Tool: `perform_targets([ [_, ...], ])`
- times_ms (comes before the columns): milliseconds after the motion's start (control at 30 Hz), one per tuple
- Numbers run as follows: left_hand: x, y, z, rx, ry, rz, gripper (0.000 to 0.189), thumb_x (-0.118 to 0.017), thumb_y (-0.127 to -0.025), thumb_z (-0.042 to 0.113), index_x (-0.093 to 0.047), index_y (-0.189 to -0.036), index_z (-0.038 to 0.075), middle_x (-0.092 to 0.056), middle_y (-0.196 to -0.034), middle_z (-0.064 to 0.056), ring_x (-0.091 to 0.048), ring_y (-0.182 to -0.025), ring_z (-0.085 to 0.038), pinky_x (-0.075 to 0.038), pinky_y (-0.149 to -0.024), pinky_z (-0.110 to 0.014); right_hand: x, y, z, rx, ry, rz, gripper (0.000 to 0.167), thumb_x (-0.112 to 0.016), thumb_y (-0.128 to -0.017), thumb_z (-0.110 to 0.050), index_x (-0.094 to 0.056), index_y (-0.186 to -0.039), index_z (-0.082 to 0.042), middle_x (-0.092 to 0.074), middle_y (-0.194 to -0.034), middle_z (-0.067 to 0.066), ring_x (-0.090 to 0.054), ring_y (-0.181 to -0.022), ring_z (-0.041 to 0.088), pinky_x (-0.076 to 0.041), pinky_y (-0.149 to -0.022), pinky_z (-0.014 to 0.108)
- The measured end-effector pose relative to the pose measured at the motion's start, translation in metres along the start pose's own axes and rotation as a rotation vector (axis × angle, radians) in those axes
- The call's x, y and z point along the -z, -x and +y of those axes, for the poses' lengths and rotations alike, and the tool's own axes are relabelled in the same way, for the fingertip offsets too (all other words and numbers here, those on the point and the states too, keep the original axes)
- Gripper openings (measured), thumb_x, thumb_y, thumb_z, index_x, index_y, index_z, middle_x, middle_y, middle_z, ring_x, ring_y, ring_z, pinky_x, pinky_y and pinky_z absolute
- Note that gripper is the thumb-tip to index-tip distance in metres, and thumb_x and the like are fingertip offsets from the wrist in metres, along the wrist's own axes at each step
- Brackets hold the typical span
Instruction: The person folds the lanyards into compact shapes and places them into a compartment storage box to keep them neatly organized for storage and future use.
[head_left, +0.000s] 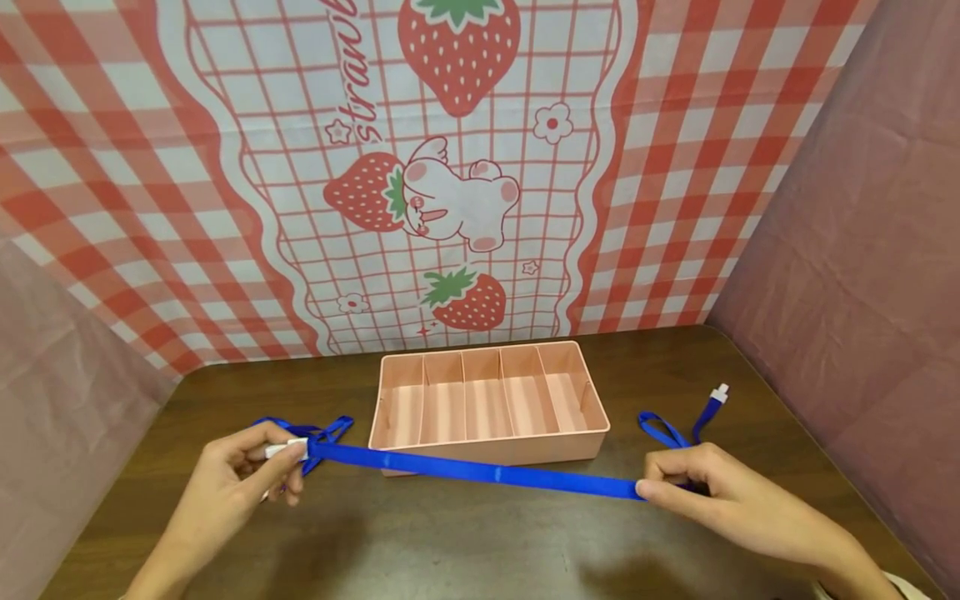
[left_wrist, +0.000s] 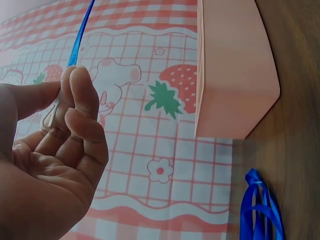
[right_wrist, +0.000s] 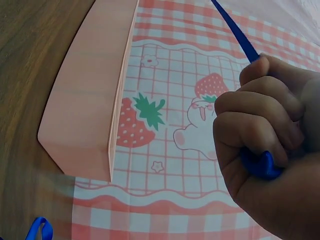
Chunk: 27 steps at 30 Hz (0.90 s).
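Note:
A blue lanyard (head_left: 480,473) is stretched in front of the box, sloping slightly down to the right. My left hand (head_left: 236,483) pinches its white clip (head_left: 296,449) between thumb and fingers; the clip (left_wrist: 50,116) also shows in the left wrist view. My right hand (head_left: 731,500) grips the other end, thumb pressed on the strap. In the right wrist view its fingers (right_wrist: 255,112) curl round the lanyard, and a blue fold (right_wrist: 262,164) shows in the fist. Behind the left hand lies a bundled blue lanyard (left_wrist: 260,210).
A pink box (head_left: 491,450) with several compartments stands on the dark wooden table (head_left: 480,542). Behind my right hand are a blue loop (head_left: 660,427) and a strap with a white end (head_left: 718,393); whether they join the held lanyard I cannot tell. A strawberry-print cloth (head_left: 465,192) hangs behind.

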<state>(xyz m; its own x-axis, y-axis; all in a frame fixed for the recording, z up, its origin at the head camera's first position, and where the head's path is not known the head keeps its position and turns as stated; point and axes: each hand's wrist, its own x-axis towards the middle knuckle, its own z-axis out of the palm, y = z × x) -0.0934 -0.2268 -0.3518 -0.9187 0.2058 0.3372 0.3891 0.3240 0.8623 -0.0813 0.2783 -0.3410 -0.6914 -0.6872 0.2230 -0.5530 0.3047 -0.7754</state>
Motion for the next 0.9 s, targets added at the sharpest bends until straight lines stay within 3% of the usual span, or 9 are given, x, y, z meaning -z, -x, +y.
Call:
perform_targets([
  [133, 0.003, 0.000, 0.000, 0.032, -0.033, -0.007, 0.010, -0.059, -0.099, 0.005, -0.063, -0.091, 0.007, -0.065, -0.064, -0.006, -0.065, -0.053, -0.021, -0.050, -0.046, -0.031, -0.001, 0.000, 0.001, 0.012, -0.005, -0.013, 0.027, -0.056, -0.099, 0.002, -0.055, -0.082, -0.020, -0.035, -0.069, -0.004, -0.035, -0.067, -0.007, -0.034, -0.049, 0.026],
  [467, 0.007, -0.001, 0.000, 0.024, -0.049, -0.005, 0.011, -0.058, -0.100, 0.003, -0.063, -0.090, 0.008, -0.064, -0.063, -0.006, -0.064, -0.052, -0.021, -0.048, -0.044, -0.031, 0.006, 0.002, 0.001, 0.005, 0.000, -0.013, 0.029, -0.056, -0.098, 0.002, -0.058, -0.083, -0.022, -0.042, -0.070, -0.005, -0.042, -0.066, 0.000, -0.040, -0.052, 0.025],
  [733, 0.013, -0.001, -0.002, 0.036, -0.047, 0.007, 0.010, -0.058, -0.100, 0.004, -0.062, -0.091, 0.003, -0.064, -0.064, -0.008, -0.062, -0.052, -0.023, -0.047, -0.044, -0.031, 0.019, 0.006, 0.006, -0.069, -0.084, -0.068, 0.033, -0.043, -0.102, 0.007, -0.066, -0.104, -0.016, -0.043, -0.061, 0.002, -0.041, -0.053, 0.000, -0.038, -0.041, 0.024],
  [900, 0.017, -0.001, -0.008, 0.073, -0.035, 0.025, 0.008, -0.059, -0.099, 0.004, -0.062, -0.093, -0.001, -0.063, -0.064, -0.011, -0.061, -0.052, -0.025, -0.049, -0.046, -0.031, 0.024, 0.006, 0.012, -0.058, -0.075, -0.083, 0.034, -0.044, -0.101, 0.008, -0.069, -0.108, -0.014, -0.046, -0.060, 0.002, -0.042, -0.053, 0.001, -0.038, -0.042, 0.023],
])
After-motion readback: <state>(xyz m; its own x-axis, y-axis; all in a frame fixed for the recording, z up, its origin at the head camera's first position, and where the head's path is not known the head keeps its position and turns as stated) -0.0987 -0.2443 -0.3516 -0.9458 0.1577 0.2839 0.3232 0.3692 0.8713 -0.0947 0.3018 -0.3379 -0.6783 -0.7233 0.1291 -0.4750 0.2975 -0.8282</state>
